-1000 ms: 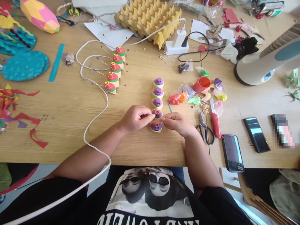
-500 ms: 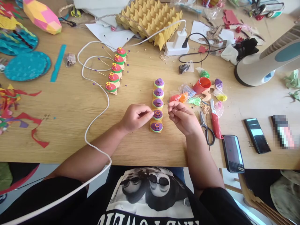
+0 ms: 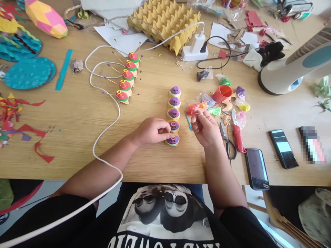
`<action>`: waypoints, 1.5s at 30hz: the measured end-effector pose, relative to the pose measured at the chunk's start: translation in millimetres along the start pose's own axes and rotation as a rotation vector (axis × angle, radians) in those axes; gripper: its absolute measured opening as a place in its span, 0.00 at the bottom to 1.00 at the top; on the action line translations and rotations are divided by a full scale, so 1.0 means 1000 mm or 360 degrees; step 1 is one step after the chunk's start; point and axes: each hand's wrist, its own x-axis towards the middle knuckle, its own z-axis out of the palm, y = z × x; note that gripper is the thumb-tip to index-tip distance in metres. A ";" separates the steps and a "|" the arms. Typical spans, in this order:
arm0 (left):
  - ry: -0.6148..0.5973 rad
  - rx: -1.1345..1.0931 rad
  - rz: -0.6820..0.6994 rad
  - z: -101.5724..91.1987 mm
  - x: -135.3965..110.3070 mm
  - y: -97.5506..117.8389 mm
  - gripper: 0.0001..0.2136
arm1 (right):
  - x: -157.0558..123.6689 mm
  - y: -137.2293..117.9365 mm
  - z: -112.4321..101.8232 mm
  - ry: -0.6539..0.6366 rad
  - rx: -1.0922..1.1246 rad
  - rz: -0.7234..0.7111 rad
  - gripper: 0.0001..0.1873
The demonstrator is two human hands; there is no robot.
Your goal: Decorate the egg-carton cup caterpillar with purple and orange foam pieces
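Note:
A strip of egg carton (image 3: 174, 113) stands upright on the table, its several bumps covered in purple clay with small faces. Orange clay rings sit on the two nearest bumps. My left hand (image 3: 156, 131) is at the strip's near left side, fingers curled, with thumb and forefinger against the nearest two bumps. To the right of the strip, my right hand (image 3: 205, 129) is raised with thumb and forefinger pinched together. Whatever is in that pinch is too small to make out. A thin blue clay tool (image 3: 188, 121) lies between the strip and my right hand.
Another carton strip in red and green clay (image 3: 127, 78), with purple-tipped sticks, stands at left. Bagged orange clay (image 3: 196, 107), a red cup (image 3: 222, 93), scissors (image 3: 228, 141) and a red-handled knife (image 3: 238, 134) lie right. A white cable (image 3: 97, 137) crosses my left arm.
My left thumb has come down onto the nearest bump of the strip. My right hand has shifted right, away from the strip, and the blue tool now shows beside it.

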 end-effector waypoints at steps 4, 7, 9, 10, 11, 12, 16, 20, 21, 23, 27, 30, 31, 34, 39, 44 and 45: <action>-0.0007 -0.0017 -0.0020 -0.001 -0.001 0.001 0.15 | -0.001 -0.002 0.001 -0.0091 0.0046 0.0028 0.14; 0.0133 -0.0105 -0.0015 -0.004 -0.001 0.003 0.14 | -0.003 -0.003 0.004 -0.0094 -0.0003 0.0028 0.15; 0.0329 -0.0171 -0.0004 -0.006 -0.001 0.005 0.14 | -0.004 -0.002 0.005 -0.0088 -0.0031 -0.0003 0.16; 0.0417 -0.0180 0.0011 -0.006 -0.001 0.007 0.14 | -0.003 -0.001 0.006 -0.0091 -0.0043 -0.0024 0.16; 0.0478 -0.0173 0.0032 -0.006 -0.001 0.008 0.14 | -0.003 0.001 0.006 -0.0097 -0.0059 -0.0044 0.17; 0.0511 -0.0159 0.0058 -0.006 -0.001 0.009 0.14 | -0.002 0.003 0.006 -0.0098 -0.0077 -0.0067 0.18; 0.0552 -0.0110 0.0133 -0.002 -0.002 0.010 0.13 | 0.004 0.012 0.006 -0.0028 -0.0145 -0.0192 0.22; 0.0593 -0.0103 0.0160 0.001 -0.002 0.008 0.12 | 0.005 0.016 0.008 0.0052 -0.0250 -0.0287 0.25; 0.0598 -0.0101 0.0165 0.002 -0.002 0.008 0.11 | 0.005 0.016 0.009 0.0054 -0.0285 -0.0308 0.25; 0.0609 -0.0092 0.0176 0.003 -0.001 0.007 0.09 | 0.003 0.016 0.010 0.0043 -0.0347 -0.0332 0.26; 0.0662 -0.0063 0.0215 0.005 0.000 0.006 0.06 | 0.003 0.016 0.011 -0.0002 -0.0322 -0.0288 0.22; 0.0722 -0.0004 0.0238 0.007 0.001 0.005 0.05 | 0.007 0.019 0.009 -0.0055 -0.0232 -0.0295 0.18; 0.0738 0.0018 0.0244 0.007 0.002 0.004 0.05 | 0.008 0.020 0.008 -0.0058 -0.0204 -0.0315 0.17; 0.0776 0.0060 0.0263 0.007 0.003 0.003 0.05 | 0.011 0.023 0.007 -0.0030 -0.0166 -0.0349 0.18; 0.0818 0.0121 0.0343 0.009 0.003 0.003 0.06 | 0.010 0.023 0.008 -0.0008 -0.0320 -0.0319 0.17; 0.0844 0.0220 0.0416 0.011 0.003 0.003 0.05 | 0.007 0.021 0.010 0.0118 -0.0488 -0.0375 0.23; 0.0852 0.0236 0.0422 0.011 0.004 0.002 0.05 | 0.006 0.020 0.011 0.0137 -0.0497 -0.0380 0.25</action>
